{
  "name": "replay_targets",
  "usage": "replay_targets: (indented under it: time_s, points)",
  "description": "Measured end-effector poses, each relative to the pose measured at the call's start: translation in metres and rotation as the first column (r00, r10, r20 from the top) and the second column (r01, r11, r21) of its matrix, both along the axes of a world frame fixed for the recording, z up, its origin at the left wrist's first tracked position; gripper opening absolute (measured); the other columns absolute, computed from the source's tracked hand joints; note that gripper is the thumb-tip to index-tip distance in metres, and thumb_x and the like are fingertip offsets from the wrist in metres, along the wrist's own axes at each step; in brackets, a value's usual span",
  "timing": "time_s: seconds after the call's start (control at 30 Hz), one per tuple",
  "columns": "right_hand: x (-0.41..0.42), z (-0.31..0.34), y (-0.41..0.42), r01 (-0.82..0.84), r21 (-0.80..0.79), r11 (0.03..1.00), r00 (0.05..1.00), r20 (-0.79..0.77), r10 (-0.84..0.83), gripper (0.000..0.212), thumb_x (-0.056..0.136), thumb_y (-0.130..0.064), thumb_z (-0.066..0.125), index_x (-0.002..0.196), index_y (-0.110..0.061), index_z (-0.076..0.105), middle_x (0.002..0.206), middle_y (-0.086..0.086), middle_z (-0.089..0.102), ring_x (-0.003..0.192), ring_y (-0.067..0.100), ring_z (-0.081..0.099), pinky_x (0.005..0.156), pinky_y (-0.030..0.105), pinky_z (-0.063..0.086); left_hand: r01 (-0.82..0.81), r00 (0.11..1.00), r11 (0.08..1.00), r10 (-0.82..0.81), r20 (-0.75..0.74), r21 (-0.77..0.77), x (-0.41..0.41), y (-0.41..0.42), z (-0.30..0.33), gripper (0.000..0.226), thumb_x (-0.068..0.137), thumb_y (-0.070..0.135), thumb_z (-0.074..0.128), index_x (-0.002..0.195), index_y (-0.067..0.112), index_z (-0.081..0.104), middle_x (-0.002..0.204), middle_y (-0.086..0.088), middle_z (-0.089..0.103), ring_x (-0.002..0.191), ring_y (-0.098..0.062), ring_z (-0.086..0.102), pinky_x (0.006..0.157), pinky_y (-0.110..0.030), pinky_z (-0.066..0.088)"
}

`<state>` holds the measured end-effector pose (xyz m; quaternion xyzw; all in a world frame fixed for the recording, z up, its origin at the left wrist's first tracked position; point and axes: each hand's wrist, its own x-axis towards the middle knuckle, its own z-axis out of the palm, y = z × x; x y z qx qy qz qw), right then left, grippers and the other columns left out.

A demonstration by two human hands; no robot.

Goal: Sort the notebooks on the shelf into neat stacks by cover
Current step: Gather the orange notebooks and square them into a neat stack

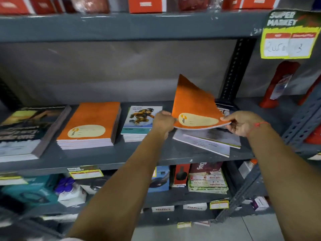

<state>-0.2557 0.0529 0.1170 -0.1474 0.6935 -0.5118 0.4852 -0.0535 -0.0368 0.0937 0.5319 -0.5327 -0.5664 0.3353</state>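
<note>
Above the shelf (104, 159), both hands pinch the orange notebook (192, 105): left hand (164, 121) and right hand (243, 122) each clamped on one near corner; it looks light, bendy.

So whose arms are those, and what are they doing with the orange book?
The camera sits on a person's head, so you see their own two arms reaching out. The left hand and right hand together lift an orange notebook, tilted up, above a messy pile of notebooks. On the grey shelf lie neat stacks: an orange stack, a cartoon-cover stack and a dark-cover stack. The lifted one matches the orange stack.
</note>
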Motion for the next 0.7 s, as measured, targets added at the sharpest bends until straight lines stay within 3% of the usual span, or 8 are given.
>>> replay_targets:
  time_s: [0.13, 0.27, 0.43, 0.53, 0.6, 0.63, 0.67, 0.7]
  points:
    - [0.063, 0.012, -0.044, -0.076, -0.119, 0.990, 0.997, -0.024, 0.074, 0.031, 0.091, 0.002, 0.048, 0.063, -0.010, 0.046, 0.025, -0.005, 0.050, 0.016, 0.001, 0.038, 0.024, 0.006, 0.030, -0.104, 0.987, 0.994, 0.105, -0.124, 0.012, 0.069, -0.022, 0.016, 0.034, 0.081, -0.009, 0.054, 0.057, 0.015, 0.049, 0.052, -0.001, 0.058, 0.046, -0.013, 0.051, 0.039, -0.019, 0.042]
    - [0.148, 0.014, -0.090, -0.174, -0.197, 0.965, 0.983, -0.084, 0.161, 0.030, 0.088, 0.002, 0.053, 0.061, -0.010, 0.047, 0.023, -0.007, 0.047, 0.016, 0.000, 0.037, 0.024, 0.007, 0.030, -0.218, 0.972, 0.976, 0.215, -0.092, -0.019, 0.157, -0.053, 0.022, 0.034, 0.079, -0.008, 0.058, 0.058, 0.015, 0.046, 0.048, -0.001, 0.054, 0.053, -0.015, 0.044, 0.050, -0.026, 0.035]
    - [0.237, -0.011, -0.126, -0.193, -0.212, 0.958, 0.978, -0.117, 0.172, 0.022, 0.083, 0.003, 0.060, 0.065, -0.008, 0.053, 0.027, -0.005, 0.050, 0.017, 0.000, 0.037, 0.026, 0.007, 0.030, -0.312, 0.948, 0.949, 0.314, 0.048, -0.045, 0.247, -0.087, 0.010, 0.024, 0.085, -0.004, 0.049, 0.073, 0.016, 0.051, 0.069, 0.000, 0.048, 0.059, -0.010, 0.045, 0.047, -0.020, 0.043]
    - [0.278, -0.029, -0.143, -0.198, -0.149, 0.969, 0.971, -0.165, 0.173, 0.023, 0.081, -0.003, 0.065, 0.065, -0.011, 0.051, 0.054, 0.005, 0.052, 0.027, 0.008, 0.046, 0.028, 0.009, 0.033, -0.372, 0.924, 0.925, 0.377, 0.068, -0.072, 0.284, -0.100, -0.007, 0.030, 0.088, -0.001, 0.044, 0.117, 0.001, 0.053, 0.107, -0.014, 0.063, 0.087, -0.023, 0.059, 0.061, -0.023, 0.046]
    - [0.298, -0.039, -0.152, -0.200, -0.130, 0.971, 0.964, -0.205, 0.171, 0.021, 0.080, -0.003, 0.067, 0.066, -0.009, 0.052, 0.062, 0.006, 0.050, 0.044, 0.015, 0.046, 0.029, 0.012, 0.036, -0.420, 0.858, 0.901, 0.433, 0.276, -0.106, 0.299, -0.107, -0.014, 0.040, 0.093, 0.007, 0.042, 0.133, 0.010, 0.042, 0.132, -0.015, 0.052, 0.118, -0.028, 0.051, 0.086, -0.029, 0.048]
    - [0.306, -0.043, -0.156, -0.196, -0.119, 0.973, 0.959, -0.230, 0.165, 0.018, 0.080, -0.004, 0.068, 0.069, -0.008, 0.054, 0.063, 0.007, 0.051, 0.048, 0.016, 0.046, 0.029, 0.011, 0.037, -0.241, 0.741, 0.929, 0.363, 0.564, -0.280, 0.308, -0.106, -0.022, 0.041, 0.094, 0.011, 0.040, 0.135, 0.015, 0.038, 0.135, -0.012, 0.049, 0.124, -0.028, 0.046, 0.096, -0.032, 0.044]
    - [0.311, -0.047, -0.159, -0.189, -0.110, 0.976, 0.955, -0.253, 0.156, 0.016, 0.079, -0.004, 0.068, 0.070, -0.007, 0.056, 0.066, 0.008, 0.053, 0.051, 0.016, 0.047, 0.028, 0.010, 0.037, -0.125, 0.632, 0.943, 0.316, 0.707, -0.310, 0.309, -0.106, -0.024, 0.040, 0.095, 0.014, 0.039, 0.135, 0.018, 0.037, 0.136, -0.011, 0.048, 0.126, -0.029, 0.044, 0.099, -0.033, 0.042]
    - [0.315, -0.052, -0.160, -0.184, -0.100, 0.978, 0.949, -0.278, 0.150, 0.016, 0.079, -0.004, 0.069, 0.069, -0.008, 0.057, 0.070, 0.009, 0.056, 0.052, 0.016, 0.048, 0.029, 0.011, 0.039, -0.125, 0.605, 0.946, 0.312, 0.733, -0.299, 0.307, -0.107, -0.026, 0.038, 0.096, 0.017, 0.038, 0.134, 0.018, 0.039, 0.135, -0.012, 0.049, 0.126, -0.029, 0.044, 0.099, -0.032, 0.042]
